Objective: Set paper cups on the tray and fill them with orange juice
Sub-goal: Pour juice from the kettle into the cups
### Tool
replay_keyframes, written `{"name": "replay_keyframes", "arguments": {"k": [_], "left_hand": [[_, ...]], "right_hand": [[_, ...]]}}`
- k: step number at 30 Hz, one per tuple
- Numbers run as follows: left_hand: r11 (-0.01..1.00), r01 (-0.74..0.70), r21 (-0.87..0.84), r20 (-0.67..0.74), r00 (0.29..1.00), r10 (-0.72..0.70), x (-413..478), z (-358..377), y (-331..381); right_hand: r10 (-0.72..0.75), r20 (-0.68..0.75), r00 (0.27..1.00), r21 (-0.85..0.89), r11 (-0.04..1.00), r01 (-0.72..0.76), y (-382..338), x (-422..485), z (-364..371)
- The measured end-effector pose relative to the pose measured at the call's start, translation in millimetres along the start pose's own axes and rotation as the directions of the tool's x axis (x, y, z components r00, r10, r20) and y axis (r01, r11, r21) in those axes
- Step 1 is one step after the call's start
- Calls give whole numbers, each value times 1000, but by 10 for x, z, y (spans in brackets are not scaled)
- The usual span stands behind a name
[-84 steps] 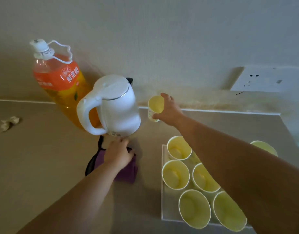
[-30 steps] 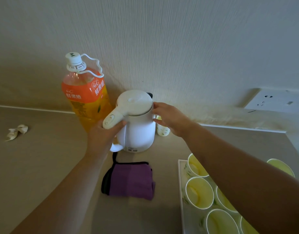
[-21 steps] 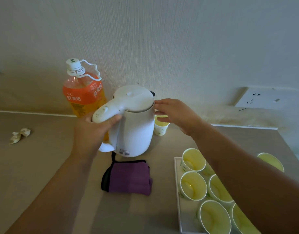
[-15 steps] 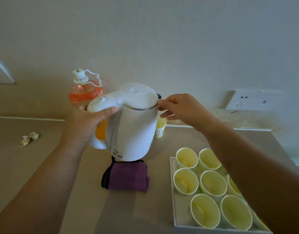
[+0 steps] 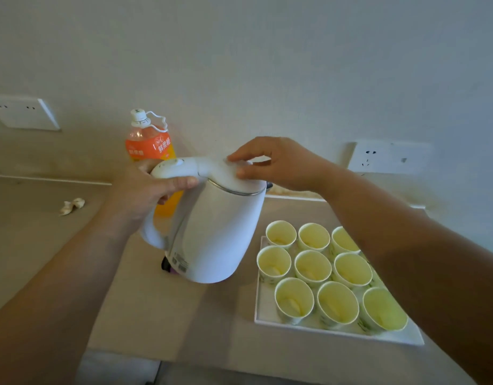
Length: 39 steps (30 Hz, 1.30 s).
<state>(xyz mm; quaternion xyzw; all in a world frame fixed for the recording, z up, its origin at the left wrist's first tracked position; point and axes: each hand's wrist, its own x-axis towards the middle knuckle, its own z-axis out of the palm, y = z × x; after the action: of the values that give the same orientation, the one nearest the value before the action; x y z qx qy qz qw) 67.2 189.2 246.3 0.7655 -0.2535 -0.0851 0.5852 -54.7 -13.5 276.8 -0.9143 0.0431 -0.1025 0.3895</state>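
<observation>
Bench (image 5: 31,245): a beige surface that runs along the wall and carries everything we see.
Kettle (image 5: 212,232): white and tilted, with its spout side leaning toward the tray. It appears to be lifted off the bench.
Tray (image 5: 264,312): white and rectangular, on the bench just right of the kettle.
Left hand (image 5: 145,190): its fingers (image 5: 181,180) are curled tight round the kettle's handle (image 5: 173,169), holding it up.
Right hand (image 5: 284,162): it reaches over the tray. Its loosely bent fingers (image 5: 239,157) and thumb rest on the kettle's lid (image 5: 234,176), and we see nothing clasped in them.
Orange juice bottle (image 5: 149,145): capped and upright against the wall, directly behind the left hand. Hand and kettle hide its lower part, and no fingers touch it.
Paper cups (image 5: 312,266): nine stand upright in rows on the tray, and the right forearm covers the far side. They sit below and to the right of both sets of fingers, well apart from them. Their insides look pale yellow, and we cannot tell whether any holds juice.
Sockets: one on the wall at the left (image 5: 23,112), one at the right (image 5: 389,158).
Scrap (image 5: 71,205): crumpled and pale, on the bench left of the hands.
Cloth (image 5: 167,266): a dark and purple sliver peeks out beneath the kettle's base.
</observation>
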Motion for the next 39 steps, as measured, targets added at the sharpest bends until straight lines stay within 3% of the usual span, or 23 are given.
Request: {"name": "replay_keyframes", "arguments": {"k": [13, 24, 39], "left_hand": [[988, -55, 147, 147, 989, 34, 47, 82, -12], [972, -114, 205, 304, 951, 48, 424, 249, -105], [942, -102, 321, 379, 925, -29, 633, 482, -199]], "right_hand": [[89, 59, 994, -185, 980, -77, 164, -157, 61], [222, -12, 975, -155, 963, -221, 381, -113, 189], [355, 2, 935, -19, 935, -355, 693, -143, 296]]}}
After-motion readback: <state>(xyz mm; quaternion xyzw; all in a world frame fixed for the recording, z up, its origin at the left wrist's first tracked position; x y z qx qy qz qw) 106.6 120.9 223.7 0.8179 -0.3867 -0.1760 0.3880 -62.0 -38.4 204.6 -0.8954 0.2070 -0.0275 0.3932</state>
